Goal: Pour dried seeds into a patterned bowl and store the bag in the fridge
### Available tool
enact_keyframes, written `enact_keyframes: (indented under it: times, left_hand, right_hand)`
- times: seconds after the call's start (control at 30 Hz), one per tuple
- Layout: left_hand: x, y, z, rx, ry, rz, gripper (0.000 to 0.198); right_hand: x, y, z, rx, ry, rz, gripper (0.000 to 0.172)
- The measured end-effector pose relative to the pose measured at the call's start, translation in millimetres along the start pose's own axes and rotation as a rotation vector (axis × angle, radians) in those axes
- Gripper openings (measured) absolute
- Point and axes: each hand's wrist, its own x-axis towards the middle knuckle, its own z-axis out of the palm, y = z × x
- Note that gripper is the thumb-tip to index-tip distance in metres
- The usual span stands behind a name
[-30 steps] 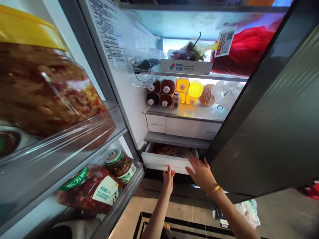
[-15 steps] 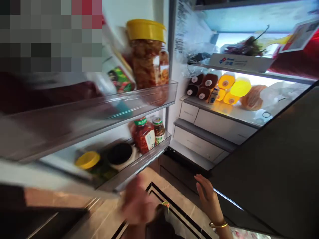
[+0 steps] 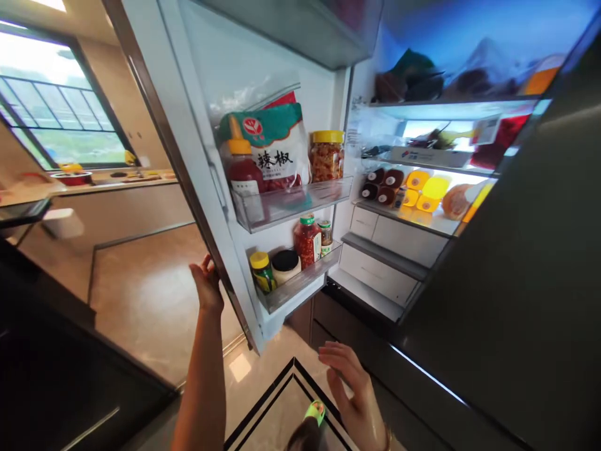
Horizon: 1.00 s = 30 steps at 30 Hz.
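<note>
My left hand (image 3: 206,285) is at the outer side of the open refrigerator door (image 3: 185,150), touching or very near its edge. Its thumb stands apart and some fingers are partly hidden. My right hand (image 3: 350,388) hangs in front of the lower cabinet, empty, with fingers stretched out and thumb apart. In the upper door bin are a red sauce bottle (image 3: 244,175), a white-and-green food bag (image 3: 282,147) and a yellow-lidded jar (image 3: 327,160). Below them stand a green-lidded red jar (image 3: 307,241), a black-lidded jar (image 3: 285,266) and a small yellow-capped jar (image 3: 263,274).
Inside the fridge, a shelf holds several dark and orange bottles (image 3: 417,181). A dark door panel (image 3: 507,263) blocks the right side. A green shoe (image 3: 315,411) is on the tiled floor (image 3: 253,401). A counter (image 3: 113,186) runs under the window at left.
My left hand has moved left from below the door bins to the door's outer side. The view has shifted, showing more of the door and the kitchen. My right hand stays open.
</note>
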Motion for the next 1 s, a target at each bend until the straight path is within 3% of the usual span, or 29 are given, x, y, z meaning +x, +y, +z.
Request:
enact_keyframes:
  times: [0.03, 0.13, 0.23, 0.27, 0.4, 0.5, 0.63, 0.7, 0.77, 0.83, 0.87, 0.93, 1.0]
  left_hand:
    - [-23, 2, -1.6, -0.054, -0.001, -0.065, 0.077]
    - [-106, 12, 7.3, -0.026, -0.054, -0.038, 0.071]
    - [-188, 20, 38.4, 0.026, -0.238, 0.052, 0.071]
    - [-209, 20, 52.4, 0.009, -0.346, 0.072, 0.07]
    - [-260, 4, 119.0, 0.039, -0.845, 0.237, 0.06]
    - [-273, -18, 177.7, 0.065, -1.053, 0.336, 0.065]
    - [-283, -45, 244.6, 0.122, -1.156, 0.307, 0.069]
    - [-282, -53, 260.4, 0.255, -1.275, 0.334, 0.073]
    - [-269, -58, 261.1, 0.352, -1.416, 0.386, 0.078]
    - [-238, -59, 245.9, 0.292, -1.414, 0.31, 0.084]
    - [-215, -57, 232.0, 0.198, -1.323, 0.212, 0.087]
    - [-157, -46, 192.7, -0.077, -1.006, -0.028, 0.08]
    - [-90, -28, 141.1, -0.414, -0.739, -0.164, 0.068]
  right_hand:
    - [-3, -10, -5, -0.022, 0.011, -0.031, 0.032]
    - [-6, -33, -25, -0.162, 0.005, -0.161, 0.035]
    - [3, -37, -42, -0.407, -0.033, -0.26, 0.047]
    - [6, -33, -47, -0.493, -0.023, -0.262, 0.052]
    - [14, 7, -62, -0.742, 0.169, -0.173, 0.063]
    - [17, 46, -78, -0.848, 0.302, -0.07, 0.065]
    - [25, 80, -93, -0.892, 0.372, 0.03, 0.059]
    - [28, 90, -91, -0.856, 0.408, 0.036, 0.055]
    - [32, 104, -85, -0.802, 0.456, -0.011, 0.054]
    - [39, 129, -76, -0.739, 0.487, -0.148, 0.054]
    - [45, 147, -68, -0.689, 0.495, -0.259, 0.053]
    - [65, 185, -37, -0.552, 0.485, -0.407, 0.049]
    - [94, 213, 18, -0.371, 0.482, -0.407, 0.046]
